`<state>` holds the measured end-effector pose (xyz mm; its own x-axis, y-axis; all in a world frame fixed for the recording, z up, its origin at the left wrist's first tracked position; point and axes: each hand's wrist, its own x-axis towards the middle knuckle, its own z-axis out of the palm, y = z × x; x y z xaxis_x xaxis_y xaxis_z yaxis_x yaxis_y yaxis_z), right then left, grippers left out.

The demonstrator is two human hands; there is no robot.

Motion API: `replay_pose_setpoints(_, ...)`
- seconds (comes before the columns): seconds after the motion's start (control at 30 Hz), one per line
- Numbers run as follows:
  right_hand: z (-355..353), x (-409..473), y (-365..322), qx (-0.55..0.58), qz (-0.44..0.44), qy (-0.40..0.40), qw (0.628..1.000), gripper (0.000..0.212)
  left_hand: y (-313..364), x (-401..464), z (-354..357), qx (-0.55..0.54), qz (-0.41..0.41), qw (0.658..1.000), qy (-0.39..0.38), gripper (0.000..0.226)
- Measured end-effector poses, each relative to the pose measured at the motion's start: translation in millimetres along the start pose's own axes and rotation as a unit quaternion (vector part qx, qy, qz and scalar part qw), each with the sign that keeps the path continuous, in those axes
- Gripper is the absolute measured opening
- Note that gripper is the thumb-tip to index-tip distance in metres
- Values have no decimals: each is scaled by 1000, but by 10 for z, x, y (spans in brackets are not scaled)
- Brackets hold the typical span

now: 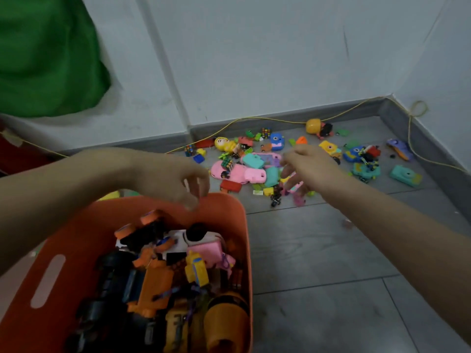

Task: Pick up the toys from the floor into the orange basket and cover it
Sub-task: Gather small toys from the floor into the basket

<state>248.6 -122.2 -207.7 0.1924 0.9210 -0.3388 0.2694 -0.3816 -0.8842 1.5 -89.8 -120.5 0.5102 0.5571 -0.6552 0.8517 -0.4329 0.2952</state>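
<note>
Grey tiled floor (pixel 318 250) with dark grout lines, running to a grey skirting board and plain white walls (pixel 254 59) that meet in a corner at upper right. Thin yellow cord (pixel 254 119) trails along the skirting and loops near the right wall. Green cloth (pixel 43 54) hangs at upper left, cut off by the frame edge.

Orange basket (pixel 224 207) sits at lower left on the floor, no lid on it, bottom edge cropped. It's already piled with toys: orange and black toy truck (pixel 150 271), pink toy (pixel 206 250), yellow piece (pixel 196 268); lower contents dark and hard to separate.

Scattered toys (pixel 293 159) lie in a loose heap toward the far corner, well apart from the basket: pink toy phone (pixel 237 171), teal toy cameras, one at far right (pixel 405 175), small puzzle cube (pixel 265 132), yellow doll figure (pixel 224 144), yellow egg-shaped toy (pixel 313 126), blue monster toy (pixel 277 141). Many small bits too blurred to name.

Left hand (pixel 173 179) hovers over the basket's far rim, fingers loosely curled downward, nothing visible in them; motion blur at the tips.

Right hand (pixel 311 166) reaches over the heap, fingers bent down among the pink and teal pieces. Blurred, and the hand hides what's under it, so can't tell whether it holds anything.
</note>
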Motion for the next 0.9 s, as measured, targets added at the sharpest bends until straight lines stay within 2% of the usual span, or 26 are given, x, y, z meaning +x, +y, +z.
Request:
replay_pose_setpoints(0.1, -313, 287, 711, -63, 77, 67, 993, 10, 288, 380, -23, 29, 54, 992, 113, 9)
replay_pose_setpoints(0.13, -400, 344, 965, -108, 104, 83, 985, 16, 455, 540, -10, 31, 68, 989, 124, 11)
replay_pose_setpoints(0.2, -618, 384, 1397, -208, 147, 96, 962, 35, 769, 920, 62, 60, 78, 990, 97, 20)
replay_pose_setpoints(0.27, -800, 360, 1673, -273, 172, 94, 942, 52, 945, 1329, 228, 96, 46, 993, 54, 33)
replay_pose_setpoints(0.37, -980, 325, 1967, -317, 196, 79, 924, 61, 1133, 1863, 512, 113, -13, 993, 16, 46)
replay_pose_setpoints(0.47, -922, 293, 2153, -351, 164, 58, 920, 52, 1103, 2249, 812, 86, -74, 994, -7, 73)
replay_pose_setpoints(0.57, -814, 298, 2241, -369, 87, 67, 923, 28, 1006, 2524, 990, 52, -111, 992, 3, 89)
replay_pose_setpoints(0.7, -771, 389, 2304, -384, 9, 66, 921, 16, 942, 2779, 1103, 27, -94, 993, 68, 81)
replay_pose_setpoints(0.77, -841, 457, 2312, -372, 1, 137, 918, 14, 960, 2868, 1147, 43, -71, 992, 96, 73)
replay_pose_setpoints(0.83, -969, 531, 2329, -362, 30, 221, 905, 17, 988, 2936, 1174, 41, -64, 990, 121, 65)
replay_pose_setpoints(0.9, -1081, 593, 2392, -374, 61, 241, 894, 20, 1031, 2979, 1202, 39, -60, 988, 135, 61)
